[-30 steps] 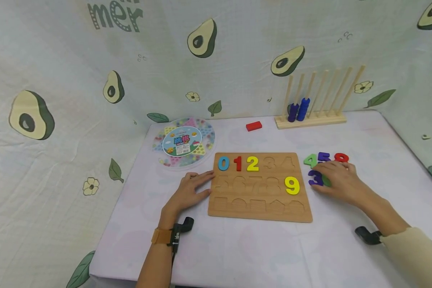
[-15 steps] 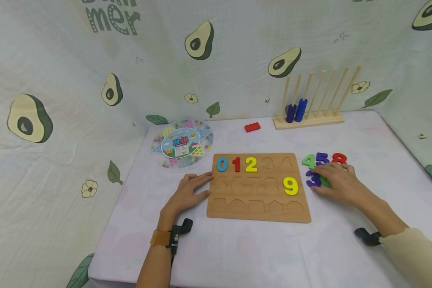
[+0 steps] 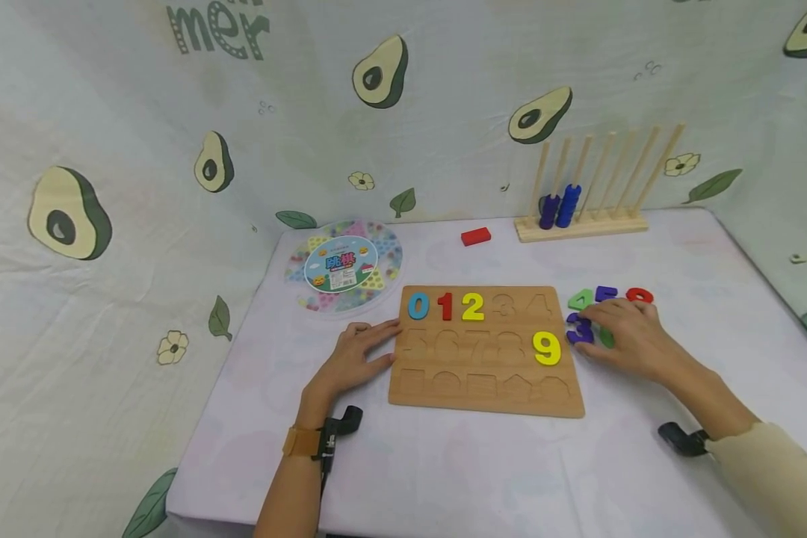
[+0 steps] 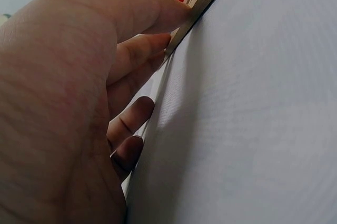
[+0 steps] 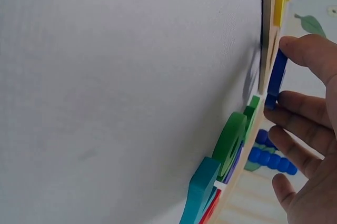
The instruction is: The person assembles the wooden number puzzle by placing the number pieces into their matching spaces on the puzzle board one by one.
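Observation:
A wooden number puzzle board (image 3: 459,404) lies mid-table with a blue 0 (image 3: 418,305), a red 1 (image 3: 445,306), a yellow 2 (image 3: 473,307) and a yellow 9 (image 3: 547,348) in it. Against its left edge rest the thumb and fingertips of my left hand (image 3: 355,357), fingers fairly straight. Just past the board's right edge, my right hand (image 3: 635,340) pinches a purple number 3 (image 3: 574,336). In the right wrist view, thumb and fingers hold that piece (image 5: 277,74) at its two ends, raised over the cloth.
Loose numbers lie around the right hand: a green 4 (image 3: 580,300), a purple piece (image 3: 606,293) and a red piece (image 3: 639,295), others partly hidden. Behind stand a peg rack (image 3: 585,230) with blue beads, a red block (image 3: 475,237) and a round game box (image 3: 342,265).
The right hand has shifted slightly left, bringing the purple 3 away from the loose pieces toward the board's right edge. My left hand stays on the board's edge.

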`<state>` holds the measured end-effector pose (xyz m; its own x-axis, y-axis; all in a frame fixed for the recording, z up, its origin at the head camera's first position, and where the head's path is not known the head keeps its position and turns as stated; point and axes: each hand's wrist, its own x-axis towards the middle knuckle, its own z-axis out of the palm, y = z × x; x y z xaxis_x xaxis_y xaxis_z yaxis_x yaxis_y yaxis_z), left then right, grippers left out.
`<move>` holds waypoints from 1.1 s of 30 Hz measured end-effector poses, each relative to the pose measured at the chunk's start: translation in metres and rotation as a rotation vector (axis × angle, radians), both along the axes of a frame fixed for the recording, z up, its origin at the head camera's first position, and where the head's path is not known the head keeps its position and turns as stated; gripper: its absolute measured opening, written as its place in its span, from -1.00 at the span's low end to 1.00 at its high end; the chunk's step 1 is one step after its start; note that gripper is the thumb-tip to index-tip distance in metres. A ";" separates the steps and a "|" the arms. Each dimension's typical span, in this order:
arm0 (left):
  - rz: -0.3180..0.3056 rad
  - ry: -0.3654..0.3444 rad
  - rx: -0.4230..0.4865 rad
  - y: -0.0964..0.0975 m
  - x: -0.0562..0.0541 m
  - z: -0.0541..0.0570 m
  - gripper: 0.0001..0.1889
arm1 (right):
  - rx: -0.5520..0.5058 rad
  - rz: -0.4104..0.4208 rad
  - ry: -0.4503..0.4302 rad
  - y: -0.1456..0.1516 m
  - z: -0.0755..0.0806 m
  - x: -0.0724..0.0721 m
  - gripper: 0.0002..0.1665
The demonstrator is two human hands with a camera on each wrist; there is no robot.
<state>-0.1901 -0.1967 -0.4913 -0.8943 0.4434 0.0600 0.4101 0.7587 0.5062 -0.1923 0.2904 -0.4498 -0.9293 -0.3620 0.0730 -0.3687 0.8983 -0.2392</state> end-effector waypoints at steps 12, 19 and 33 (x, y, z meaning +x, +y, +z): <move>-0.011 0.020 0.007 0.002 0.000 0.003 -0.42 | -0.028 0.080 0.083 -0.005 0.005 -0.007 -0.36; 0.010 -0.018 -0.022 0.000 0.005 0.003 -0.42 | -0.030 0.108 0.099 -0.015 0.008 -0.012 -0.36; -0.006 -0.001 -0.023 -0.002 0.001 0.000 -0.42 | -0.024 0.118 0.056 -0.036 0.014 -0.015 -0.35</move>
<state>-0.1895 -0.1990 -0.4916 -0.8917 0.4499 0.0490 0.4142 0.7676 0.4892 -0.2072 0.2541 -0.4354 -0.8747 -0.4659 0.1336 -0.4846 0.8423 -0.2358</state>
